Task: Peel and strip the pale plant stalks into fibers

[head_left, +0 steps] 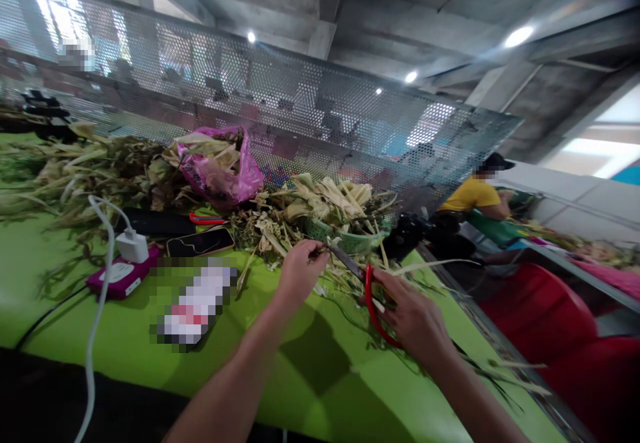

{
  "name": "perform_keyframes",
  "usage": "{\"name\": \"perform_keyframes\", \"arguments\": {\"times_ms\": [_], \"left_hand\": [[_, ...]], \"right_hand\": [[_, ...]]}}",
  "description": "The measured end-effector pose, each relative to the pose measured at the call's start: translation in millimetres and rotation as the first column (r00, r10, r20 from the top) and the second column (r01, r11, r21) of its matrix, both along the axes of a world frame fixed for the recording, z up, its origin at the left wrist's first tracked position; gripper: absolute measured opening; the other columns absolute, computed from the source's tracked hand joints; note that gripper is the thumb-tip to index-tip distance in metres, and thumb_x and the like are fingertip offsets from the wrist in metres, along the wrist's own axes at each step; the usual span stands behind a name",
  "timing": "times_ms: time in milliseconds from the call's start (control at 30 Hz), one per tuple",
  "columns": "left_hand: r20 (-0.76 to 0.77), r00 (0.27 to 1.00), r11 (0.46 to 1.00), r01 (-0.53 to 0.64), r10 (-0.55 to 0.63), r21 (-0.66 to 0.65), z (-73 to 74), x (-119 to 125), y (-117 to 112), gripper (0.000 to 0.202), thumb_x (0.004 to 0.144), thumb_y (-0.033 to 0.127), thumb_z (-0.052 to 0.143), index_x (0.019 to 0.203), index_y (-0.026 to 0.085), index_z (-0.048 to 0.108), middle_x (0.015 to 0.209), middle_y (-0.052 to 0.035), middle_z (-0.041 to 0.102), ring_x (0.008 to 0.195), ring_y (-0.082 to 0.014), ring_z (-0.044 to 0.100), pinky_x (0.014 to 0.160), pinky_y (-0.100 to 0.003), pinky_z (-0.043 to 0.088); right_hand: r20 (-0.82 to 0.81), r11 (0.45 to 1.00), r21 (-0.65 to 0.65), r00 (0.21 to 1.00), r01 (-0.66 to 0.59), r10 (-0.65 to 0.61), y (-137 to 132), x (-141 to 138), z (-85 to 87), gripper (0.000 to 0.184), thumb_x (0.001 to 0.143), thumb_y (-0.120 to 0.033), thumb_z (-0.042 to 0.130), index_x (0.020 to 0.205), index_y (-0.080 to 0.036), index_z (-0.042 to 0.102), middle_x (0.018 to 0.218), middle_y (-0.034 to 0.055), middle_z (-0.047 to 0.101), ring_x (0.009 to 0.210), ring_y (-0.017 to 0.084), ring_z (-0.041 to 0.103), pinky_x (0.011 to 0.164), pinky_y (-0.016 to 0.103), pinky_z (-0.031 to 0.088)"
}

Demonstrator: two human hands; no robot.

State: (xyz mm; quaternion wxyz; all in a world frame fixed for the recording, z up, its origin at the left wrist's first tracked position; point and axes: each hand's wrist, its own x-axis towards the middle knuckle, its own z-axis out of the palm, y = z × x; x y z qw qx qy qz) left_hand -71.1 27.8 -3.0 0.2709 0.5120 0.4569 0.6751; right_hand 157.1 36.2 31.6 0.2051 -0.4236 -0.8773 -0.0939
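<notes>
At the left, on the green surface, dried plants are heaped along the far side. Nearer lies a purple power strip with a white charger plugged in. To its right are a black pouch, a dark phone and, nearer, an item whose face is blurred out. A pink bag of dry leaves sits farther back.

Right of these, the left hand reaches in with thumb and fingers drawn narrow, seemingly pinching a small scrap, too unclear to name. The scissors slant between the hands, just nearer than a green basket full of dry husks; their tips meet the left fingertips. The right hand is closed around the red handles; whether the blades are parted I cannot tell.

The step in hand looks like snipping the scrap. The next move would call for a steady pinch, with fingers kept clear of the blades.

Farther right stand red chairs, with a person in yellow beyond.
</notes>
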Motion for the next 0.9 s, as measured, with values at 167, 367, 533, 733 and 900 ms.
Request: {"name": "perform_keyframes", "arguments": {"times_ms": [167,367,533,733,900], "left_hand": [[0.054,0.998,1.000,0.009,-0.008,-0.015,-1.4,0,2,0.015,0.073,0.028,0.062,0.081,0.018,0.068,0.079,-0.0037,0.062,0.073,-0.0152,0.053,0.067,-0.024,0.038],[0.280,0.950,0.981,0.169,-0.137,-0.093,1.9,1,1,0.023,0.072,0.033,0.064,0.084,0.015,0.068,0.070,-0.0012,0.060,0.064,-0.0116,0.048,0.062,-0.023,0.036],[0.507,0.849,0.962,0.244,-0.150,-0.124,14.5,1,-6,0.019,0.067,0.030,0.067,0.077,0.014,0.069,0.070,-0.0023,0.060,0.065,-0.0105,0.049,0.065,-0.023,0.036],[0.530,0.833,0.956,0.263,-0.158,-0.128,15.9,0,-8,0.018,0.067,0.029,0.067,0.076,0.015,0.071,0.069,-0.0032,0.061,0.065,-0.0108,0.047,0.064,-0.023,0.035],[0.537,0.829,0.950,0.273,-0.155,-0.148,17.3,0,-11,0.019,0.066,0.031,0.067,0.075,0.015,0.071,0.068,-0.0028,0.060,0.064,-0.0109,0.047,0.062,-0.023,0.035]], "right_hand": [[-0.064,0.999,-0.042,0.998,-0.029,0.027,2,3,-3.8,0.056,0.071,-0.014,0.050,0.126,-0.026,0.055,0.118,0.0070,0.066,0.095,0.028,0.068,0.076,0.038,0.054],[-0.237,0.989,-0.130,0.971,-0.077,0.045,1,0,-4.3,0.039,0.080,-0.031,0.056,0.117,-0.021,0.057,0.105,0.0080,0.071,0.088,0.025,0.069,0.074,0.032,0.054],[-0.120,0.992,-0.112,0.991,-0.065,0.052,2,4,0.6,0.043,0.078,-0.038,0.060,0.118,-0.023,0.052,0.107,0.0083,0.068,0.087,0.025,0.067,0.074,0.033,0.053],[0.000,0.998,-0.056,1.000,0.005,-0.005,5,10,-2.5,0.049,0.079,-0.041,0.060,0.123,-0.022,0.047,0.120,0.0111,0.061,0.098,0.027,0.063,0.081,0.038,0.051],[0.069,0.998,0.019,0.996,0.058,-0.060,0,7,1.7,0.046,0.080,-0.039,0.057,0.123,-0.023,0.049,0.115,0.0105,0.063,0.090,0.026,0.064,0.069,0.034,0.051]]}}
